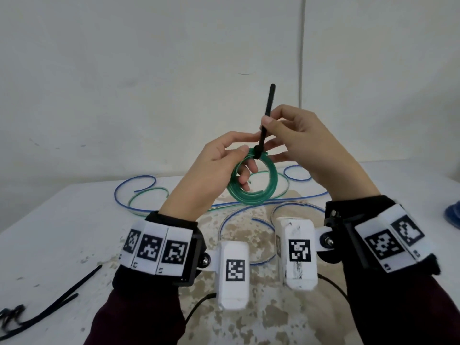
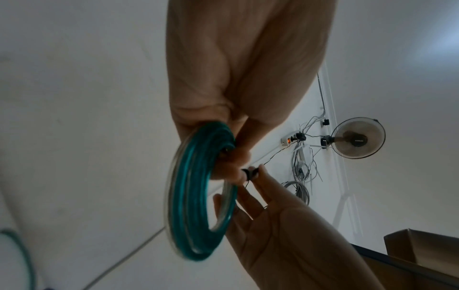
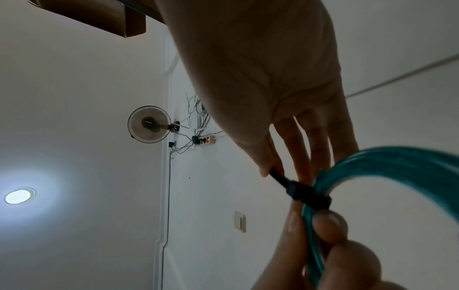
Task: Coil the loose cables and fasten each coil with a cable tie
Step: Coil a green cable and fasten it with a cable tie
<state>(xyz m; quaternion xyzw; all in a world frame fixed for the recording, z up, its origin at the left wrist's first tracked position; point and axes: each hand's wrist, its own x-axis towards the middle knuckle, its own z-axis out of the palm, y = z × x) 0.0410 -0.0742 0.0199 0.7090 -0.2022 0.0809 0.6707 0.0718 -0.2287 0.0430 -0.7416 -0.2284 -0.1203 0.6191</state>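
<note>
Here, largest to smallest, placed against the green coil:

Table: white top, flat, worn to mottled brown patches below the green coil.

Loose cables: thin blue and pale green lines, lying in wide curves on the table behind and beneath the green coil; glossy, round in section.

Left hand: raised above the table, thumb and fingers curled round the left rim of the green coil, gripping it; fingers pass through its middle.

Right hand: just right of and above the green coil, thumb and forefinger pinching the strap of the cable tie; other fingers extended behind the coil.

Green coil: several turns of translucent teal cable, smooth and shiny, forming a neat ring held upright in the air between both hands, clear of the table.

Cable tie: black plastic, narrow flat strap, looped round the top of the green coil; square head sits on the coil, tail sticks up nearly straight.

Spare ties: black, slim, lying on the table well to the left of and nearer than the green coil.

Blue object: at the table's edge, far right of the green coil; cut off, kind cannot be told.
</note>
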